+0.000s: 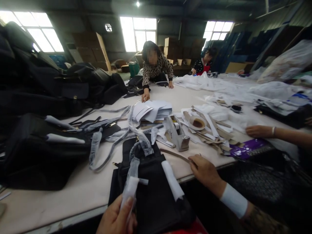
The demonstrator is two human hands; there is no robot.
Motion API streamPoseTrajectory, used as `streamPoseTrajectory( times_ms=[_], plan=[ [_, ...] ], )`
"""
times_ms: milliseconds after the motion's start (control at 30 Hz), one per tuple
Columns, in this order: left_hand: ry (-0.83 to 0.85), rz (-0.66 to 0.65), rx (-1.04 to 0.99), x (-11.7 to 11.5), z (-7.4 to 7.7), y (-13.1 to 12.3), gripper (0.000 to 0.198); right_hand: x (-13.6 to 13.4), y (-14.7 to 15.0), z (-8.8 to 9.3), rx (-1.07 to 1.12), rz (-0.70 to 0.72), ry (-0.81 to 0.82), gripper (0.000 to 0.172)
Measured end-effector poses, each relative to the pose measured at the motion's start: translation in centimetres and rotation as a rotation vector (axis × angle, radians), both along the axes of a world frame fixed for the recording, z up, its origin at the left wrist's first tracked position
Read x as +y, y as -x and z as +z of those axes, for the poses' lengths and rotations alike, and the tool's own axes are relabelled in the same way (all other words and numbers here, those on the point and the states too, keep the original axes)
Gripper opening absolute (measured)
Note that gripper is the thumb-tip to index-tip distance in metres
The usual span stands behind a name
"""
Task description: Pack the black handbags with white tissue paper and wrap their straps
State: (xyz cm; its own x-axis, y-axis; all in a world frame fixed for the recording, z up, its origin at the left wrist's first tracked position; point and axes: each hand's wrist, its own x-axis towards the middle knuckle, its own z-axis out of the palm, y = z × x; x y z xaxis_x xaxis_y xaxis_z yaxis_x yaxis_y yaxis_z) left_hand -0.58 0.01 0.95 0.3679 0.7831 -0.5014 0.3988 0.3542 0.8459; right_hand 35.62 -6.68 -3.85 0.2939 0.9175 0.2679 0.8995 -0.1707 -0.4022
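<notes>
My left hand (118, 216) is closed round a bag strap (131, 188) wrapped in white foam and clear plastic, with a short strip of tape sticking out at its side. Under it a black bag (153, 182) leans over the table's front edge, and a second white-wrapped strap (172, 180) lies on its right side. My right hand (207, 172), above the table edge right of the bag, pinches one end of a narrow brown strip (175, 154). The strip's other end reaches toward the bag. A grey tape dispenser (181, 139) stands just beyond it.
Cardboard strips (214, 130) and a tape roll (198, 123) lie right of the dispenser, white sheets (156, 110) behind it. Black bags (36, 152) crowd the left. A co-worker (156, 65) leans over the table opposite; another person's hand (259, 131) reaches in from the right.
</notes>
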Motion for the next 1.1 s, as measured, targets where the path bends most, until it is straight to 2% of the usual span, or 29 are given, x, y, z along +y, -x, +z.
streamPoseTrajectory(
  times_ms=[67, 133, 233, 400, 500, 567, 767, 933, 1100],
  plan=[
    [-0.003, -0.002, -0.022, 0.0, -0.2, 0.1, 0.067, 0.9, 1.0, 0.6, -0.175, 0.025, 0.102, 0.020],
    [-0.028, 0.023, -0.051, -0.1, -0.2, 0.1, 0.066, 2.6, 2.3, 1.6, -0.245, 0.041, 0.191, 0.022],
    [-0.055, 0.047, -0.068, -0.3, -0.2, 0.0, 0.062, 5.3, 4.4, 2.2, -0.159, 0.022, 0.294, 0.024],
    [-0.084, 0.014, -0.065, -0.5, -0.1, 0.0, 0.059, 9.1, 5.9, 1.4, 0.067, -0.012, 0.337, 0.017],
    [-0.108, 0.030, -0.063, -0.6, 0.1, -0.1, 0.060, 10.5, 5.3, 1.3, 0.253, -0.015, 0.318, 0.011],
    [-0.112, 0.038, -0.066, -0.6, 0.2, -0.2, 0.060, 10.8, 4.8, 1.5, 0.430, -0.033, 0.286, 0.016],
    [-0.074, 0.009, -0.089, -0.3, -0.5, 0.1, 0.060, 9.0, 4.6, 3.0, 1.072, -0.055, 0.092, 0.028],
    [-0.055, 0.004, -0.093, -0.1, -0.9, 0.3, 0.063, 8.2, 5.9, 3.7, 1.467, -0.052, -0.004, 0.043],
    [-0.060, 0.007, -0.103, -0.2, -0.8, 0.4, 0.063, 8.0, 6.5, 4.6, 1.717, -0.022, -0.012, 0.031]
  ],
)
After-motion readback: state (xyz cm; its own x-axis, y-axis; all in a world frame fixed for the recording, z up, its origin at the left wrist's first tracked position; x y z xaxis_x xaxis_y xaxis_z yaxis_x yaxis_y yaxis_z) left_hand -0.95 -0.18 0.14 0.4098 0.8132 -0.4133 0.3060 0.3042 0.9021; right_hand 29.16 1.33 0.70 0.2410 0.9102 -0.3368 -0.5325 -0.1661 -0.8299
